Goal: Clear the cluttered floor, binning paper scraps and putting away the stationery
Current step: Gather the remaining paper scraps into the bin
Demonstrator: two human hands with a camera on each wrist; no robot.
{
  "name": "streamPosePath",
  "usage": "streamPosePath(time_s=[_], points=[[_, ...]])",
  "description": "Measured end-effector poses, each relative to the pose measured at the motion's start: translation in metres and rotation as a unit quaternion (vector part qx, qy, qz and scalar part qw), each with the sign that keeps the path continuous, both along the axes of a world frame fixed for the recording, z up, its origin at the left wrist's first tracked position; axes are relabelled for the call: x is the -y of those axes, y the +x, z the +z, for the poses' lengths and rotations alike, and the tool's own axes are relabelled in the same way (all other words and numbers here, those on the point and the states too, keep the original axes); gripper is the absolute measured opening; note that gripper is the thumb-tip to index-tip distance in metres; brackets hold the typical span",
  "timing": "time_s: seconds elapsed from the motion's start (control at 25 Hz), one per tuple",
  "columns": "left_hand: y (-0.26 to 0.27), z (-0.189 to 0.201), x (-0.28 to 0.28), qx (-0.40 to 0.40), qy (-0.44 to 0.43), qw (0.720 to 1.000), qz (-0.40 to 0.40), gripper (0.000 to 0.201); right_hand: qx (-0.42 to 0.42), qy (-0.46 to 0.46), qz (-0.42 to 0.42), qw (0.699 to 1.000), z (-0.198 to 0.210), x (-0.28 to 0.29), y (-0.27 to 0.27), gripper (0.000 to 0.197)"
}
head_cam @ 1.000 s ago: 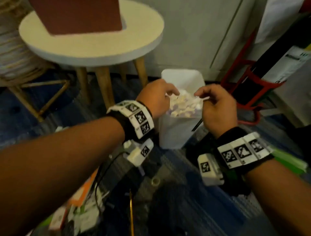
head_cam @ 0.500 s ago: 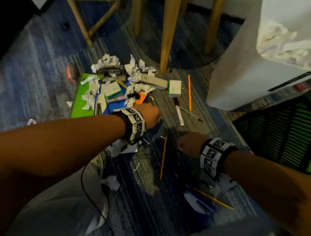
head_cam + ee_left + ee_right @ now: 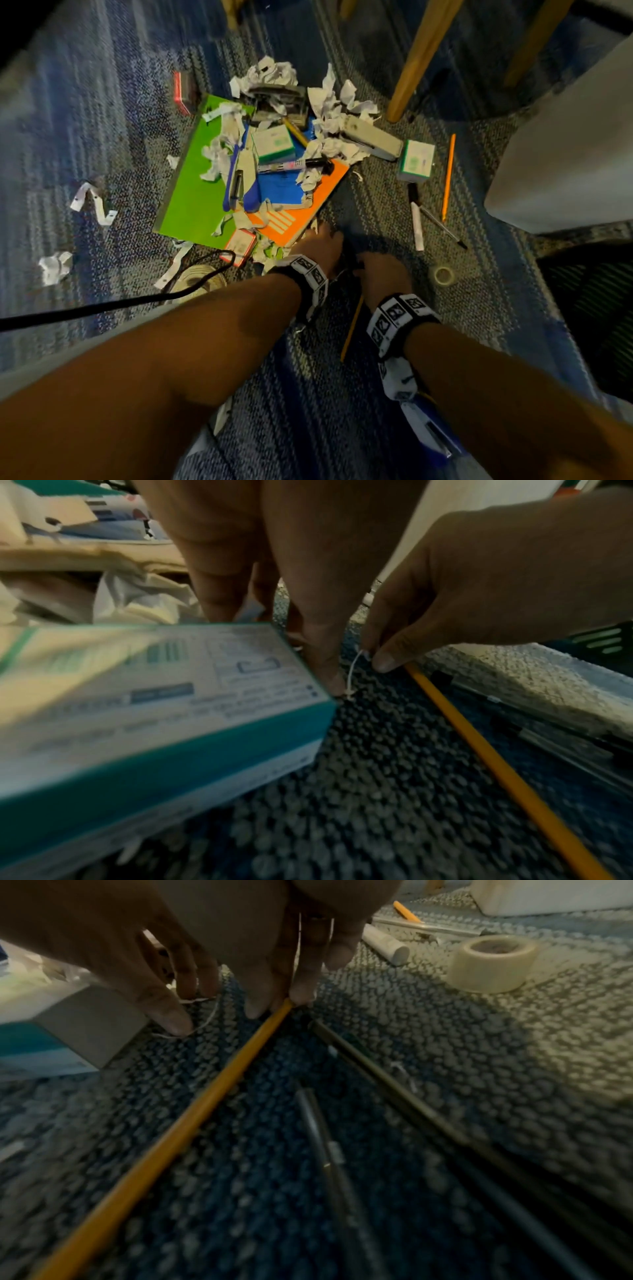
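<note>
Pencil [image 3: 192, 1118] lies on the carpet [image 3: 445, 1042], its end pinched by the right hand [image 3: 260, 934], presumably for putting away. Just left of that grip, the left hand [image 3: 260, 547] pinches a thin paper sliver [image 3: 352, 669], bin-bound, beside a teal box [image 3: 154, 710].

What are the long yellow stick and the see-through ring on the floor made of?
The yellow stick looks like a painted wooden pencil: thin, straight, glossy. The ring looks like a roll of clear plastic tape: cloudy, shiny, hollow middle. Both are guesses from looks.
</note>
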State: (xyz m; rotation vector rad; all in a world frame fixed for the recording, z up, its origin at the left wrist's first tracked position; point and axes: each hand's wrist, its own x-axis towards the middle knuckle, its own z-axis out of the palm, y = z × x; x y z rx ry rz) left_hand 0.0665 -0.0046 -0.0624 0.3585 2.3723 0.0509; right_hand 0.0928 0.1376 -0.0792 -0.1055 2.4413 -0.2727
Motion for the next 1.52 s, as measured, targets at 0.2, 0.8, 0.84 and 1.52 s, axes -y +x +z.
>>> streamPosePath(time_s=[0.2, 0.8, 0.84, 1.52], points=[[-0.006, -0.002, 0.002, 0.056, 0.035, 0.997, -0.051, 0.02, 0.017, 0.023, 0.051, 0.998, 0.01, -0.009, -0.004, 0.024], [0.008, -0.004, 0.03, -0.126, -0.007, 0.99, -0.068, 0.029, 0.033, -0.051, 0.127, 0.99, 0.006, 0.024, 0.01, 0.045], [0.006, -0.005, 0.032, -0.099, -0.004, 0.993, -0.06, 0.029, 0.044, -0.042, 0.146, 0.987, 0.007, 0.024, 0.007, 0.038], [0.029, -0.007, 0.089, -0.274, -0.006, 0.952, 0.136, 0.036, -0.094, -0.175, 0.085, 0.976, -0.006, 0.08, -0.006, 0.054]])
